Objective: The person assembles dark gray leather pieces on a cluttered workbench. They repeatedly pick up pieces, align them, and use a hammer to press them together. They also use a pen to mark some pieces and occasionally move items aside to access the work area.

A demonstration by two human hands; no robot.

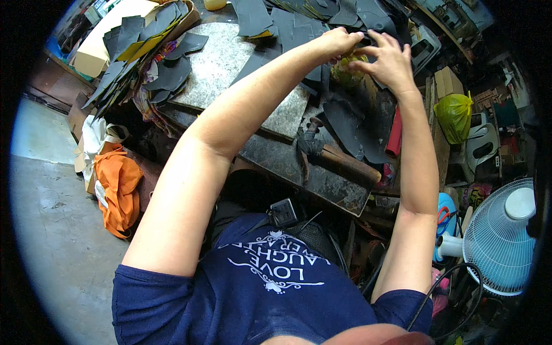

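Both arms stretched out over the cluttered desk [322,178]. Left hand [339,41] closed, fingertips pinched on a small yellowish-green item [348,68], partly hidden and hard to make out, which sits at the far middle of the desk between the two hands. Right hand [390,60] half open, fingers spread and curved, thumb and forefinger touching the same item from the other side; not a full grip. Held just above a dark cut piece of sheet material [345,123] lying on the desk.

Around it: more black cut pieces [299,20] fanned along the far edge, another stack [123,43] on cardboard at far left. Grey speckled stone slab [221,60] under the left forearm. Hammer [328,155] with wooden handle lying near the desk's front edge, just beside the dark piece. Red strip [395,135] upright under the right wrist. Off the desk: orange cloth [118,190] on the floor at left, yellow-green plastic bag [454,115] and blue-white fan [500,236] at right.

Judged as fine two-handed work on the small item. Best done with the left pinch kept steady as anchor, right fingertips doing the adjusting, wrists clear of the red strip, elbows off the loose stacks so nothing slides.
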